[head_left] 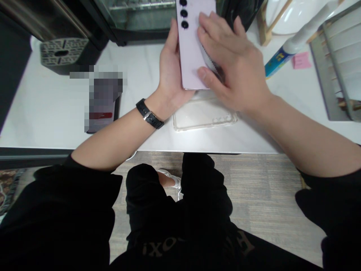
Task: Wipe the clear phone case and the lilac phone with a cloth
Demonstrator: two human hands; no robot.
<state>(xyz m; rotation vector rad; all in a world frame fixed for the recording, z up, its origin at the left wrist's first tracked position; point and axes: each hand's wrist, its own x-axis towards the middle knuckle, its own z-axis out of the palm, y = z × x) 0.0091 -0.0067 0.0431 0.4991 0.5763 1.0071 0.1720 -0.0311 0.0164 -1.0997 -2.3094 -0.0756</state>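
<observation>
My left hand (170,75) is closed around a pale lilac phone (193,45), which is held back side up above the counter, its camera lenses at the upper left. My right hand (237,60) presses a grey cloth (210,60) with a zigzag edge against the back of the phone. Most of the cloth is hidden under my palm and fingers. Below the phone, a clear phone case (203,117) lies on the white counter, with its camera cutouts at the right; its upper part is covered by my hands.
A second phone (100,122), partly blurred out, lies left of my left forearm. Behind stand a machine with a drip tray (63,54) and a glass-fronted oven (138,19). At right are a blue-and-white bottle (282,56), a pink sticky note (301,60) and a rack (332,75).
</observation>
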